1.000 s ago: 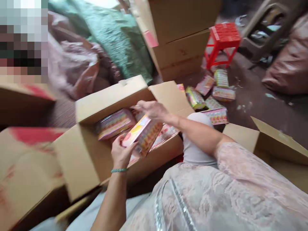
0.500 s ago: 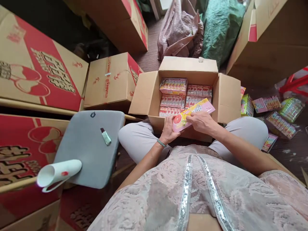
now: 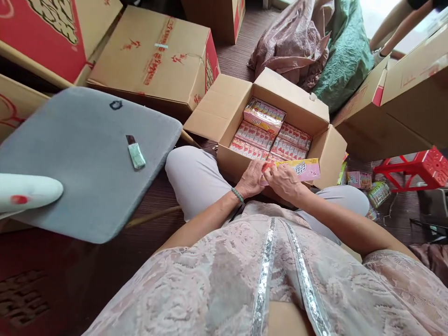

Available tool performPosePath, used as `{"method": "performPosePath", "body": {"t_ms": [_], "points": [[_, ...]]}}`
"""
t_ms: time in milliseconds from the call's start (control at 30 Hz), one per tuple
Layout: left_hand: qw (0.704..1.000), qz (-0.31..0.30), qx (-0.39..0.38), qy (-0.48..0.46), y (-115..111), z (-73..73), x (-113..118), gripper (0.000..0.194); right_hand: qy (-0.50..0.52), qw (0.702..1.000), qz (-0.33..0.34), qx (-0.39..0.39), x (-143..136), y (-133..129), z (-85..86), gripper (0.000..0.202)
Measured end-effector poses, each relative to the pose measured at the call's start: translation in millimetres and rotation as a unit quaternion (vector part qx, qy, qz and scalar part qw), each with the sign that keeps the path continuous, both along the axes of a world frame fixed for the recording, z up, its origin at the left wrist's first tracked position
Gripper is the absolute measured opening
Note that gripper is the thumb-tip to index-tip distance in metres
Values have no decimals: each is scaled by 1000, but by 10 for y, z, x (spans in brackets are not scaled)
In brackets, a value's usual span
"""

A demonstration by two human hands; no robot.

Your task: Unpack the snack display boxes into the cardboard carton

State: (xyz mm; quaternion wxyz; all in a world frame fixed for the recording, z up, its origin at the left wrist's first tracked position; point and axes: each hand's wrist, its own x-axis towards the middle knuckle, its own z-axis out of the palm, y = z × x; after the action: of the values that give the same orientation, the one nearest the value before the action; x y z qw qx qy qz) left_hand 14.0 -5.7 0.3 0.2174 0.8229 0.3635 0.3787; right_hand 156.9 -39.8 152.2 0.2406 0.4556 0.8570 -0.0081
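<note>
Compared with half a second ago, the pink-and-yellow pack has turned nearly level and sits at the near edge of the open carton. The left hand's fingers are closed on its left end; the right hand's fingers press beside them. The hands hide that end. The white cylinder is now cut off at left.

Cuts off a white cylinder at the left edge, hides one end of a pink-and-yellow pack behind left hand and right hand, and crops another person's limbs at top right.
</note>
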Motion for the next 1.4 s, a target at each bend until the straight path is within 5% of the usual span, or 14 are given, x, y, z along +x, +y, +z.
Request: {"method": "performPosePath", "body": {"t_ms": [233, 400, 533, 667, 767, 933, 1100, 1200, 1400], "points": [[1000, -10, -29, -2, 57, 35, -42, 71, -34, 998, -35, 25, 310, 60, 42, 47], [999, -18, -35, 8, 83, 75, -66, 74, -95, 984, -139, 49, 1068, 85, 145, 44], [999, -8, -42, 18, 115, 115, -67, 73, -82, 981, -158, 78, 1742, 80, 120, 44], [999, -1, -30, 16, 137, 106, -82, 74, -36, 964, -244, 103, 2076, 40, 140, 39], [1000, 4, -10, 13, 135, 83, -80, 74, 11, 939, -307, 154, 1918, -20, 196, 39], [999, 4, -37, 37, 130, 103, -86, 77, 69, 980, -179, 56, 1139, 49, 31, 112], [999, -30, -38, 18, 218, 173, -82, 82, 83, 982, -166, 42, 994, 279, -147, 58], [999, -12, -40, 2, 356, 166, -83, 91, 60, 967, -231, 88, 1391, 302, -68, 58], [991, 91, -71, 69, 905, 94, -132, 56, -62, 868, -417, 263, 2577, -68, 153, 52]]}}
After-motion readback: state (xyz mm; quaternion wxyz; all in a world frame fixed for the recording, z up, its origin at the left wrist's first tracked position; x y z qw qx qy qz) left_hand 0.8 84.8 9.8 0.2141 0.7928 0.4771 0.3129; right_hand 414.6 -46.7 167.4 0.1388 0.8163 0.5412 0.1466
